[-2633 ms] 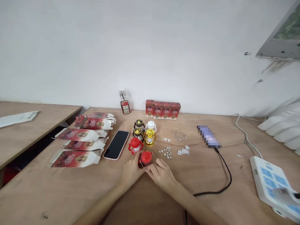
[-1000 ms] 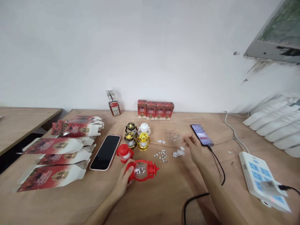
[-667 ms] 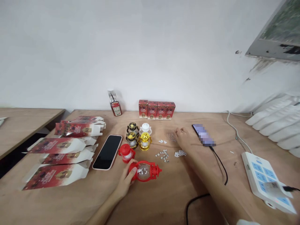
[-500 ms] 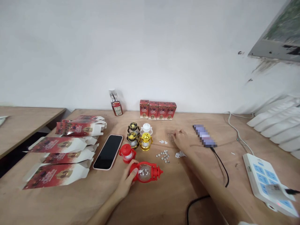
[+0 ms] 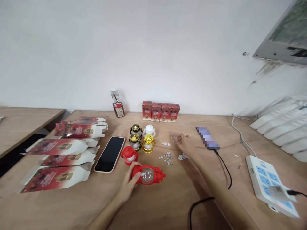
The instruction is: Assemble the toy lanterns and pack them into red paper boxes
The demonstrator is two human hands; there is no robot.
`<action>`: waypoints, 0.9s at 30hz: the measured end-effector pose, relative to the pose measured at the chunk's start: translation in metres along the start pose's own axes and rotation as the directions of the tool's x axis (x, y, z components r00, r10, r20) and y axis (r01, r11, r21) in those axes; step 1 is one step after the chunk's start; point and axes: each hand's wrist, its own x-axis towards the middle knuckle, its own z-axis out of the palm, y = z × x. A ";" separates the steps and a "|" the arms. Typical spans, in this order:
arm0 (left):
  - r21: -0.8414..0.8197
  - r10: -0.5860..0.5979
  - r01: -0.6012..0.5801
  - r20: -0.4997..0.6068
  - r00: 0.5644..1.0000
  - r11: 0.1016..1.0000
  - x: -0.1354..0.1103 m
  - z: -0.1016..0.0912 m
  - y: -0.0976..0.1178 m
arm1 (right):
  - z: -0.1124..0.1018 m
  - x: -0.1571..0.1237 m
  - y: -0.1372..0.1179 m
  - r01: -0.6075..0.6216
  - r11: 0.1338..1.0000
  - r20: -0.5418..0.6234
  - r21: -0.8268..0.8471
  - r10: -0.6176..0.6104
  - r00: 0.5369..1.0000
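My left hand [image 5: 130,179] is closed round the base of a red toy lantern [image 5: 148,175], which it holds sideways with its top to the right. Farther out, my right hand [image 5: 185,143] has its fingertips pinched together beside several thin metal wire pieces [image 5: 174,138]; whatever is between the fingers is too small to make out. A second red lantern [image 5: 129,155] stands behind my left hand. Silver button cells [image 5: 166,157] lie scattered between my hands, and small white pieces [image 5: 182,157] lie under my right wrist.
Two dark lanterns [image 5: 135,142], a gold one [image 5: 148,143] and a white one [image 5: 149,130] stand behind. Red boxes [image 5: 160,111] line the wall by a bottle [image 5: 118,107]. Unfolded cartons [image 5: 57,177] and a phone [image 5: 109,154] are left; another phone [image 5: 207,138] and power strip [image 5: 271,185] right.
My right hand has drawn slightly away from the wire pieces, its fingers curled closer together. My left hand keeps the red lantern in about the same place. The view has shifted a little.
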 end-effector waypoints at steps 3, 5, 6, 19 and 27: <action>0.098 0.256 -0.256 0.017 0.967 0.962 -0.007 0.001 0.002 | -0.009 -0.019 -0.011 -0.005 0.997 -0.019 0.083 0.006 1.000; 0.145 0.373 -0.376 0.048 0.926 0.915 -0.011 0.003 0.007 | -0.016 -0.037 -0.022 -0.009 0.964 -0.004 0.264 0.011 1.000; 0.171 0.402 -0.406 0.060 0.914 0.898 -0.013 0.005 0.012 | -0.019 -0.048 -0.029 -0.017 0.919 0.032 0.394 0.004 0.999; 0.507 0.277 -0.747 0.714 0.643 0.430 0.033 0.069 0.140 | -0.004 -0.102 -0.052 -0.464 -0.497 0.529 0.734 -0.010 0.848; 0.449 0.516 -0.829 0.649 0.559 0.333 0.043 0.067 0.114 | -0.003 -0.100 -0.051 -0.448 -0.669 0.565 0.593 -0.051 0.824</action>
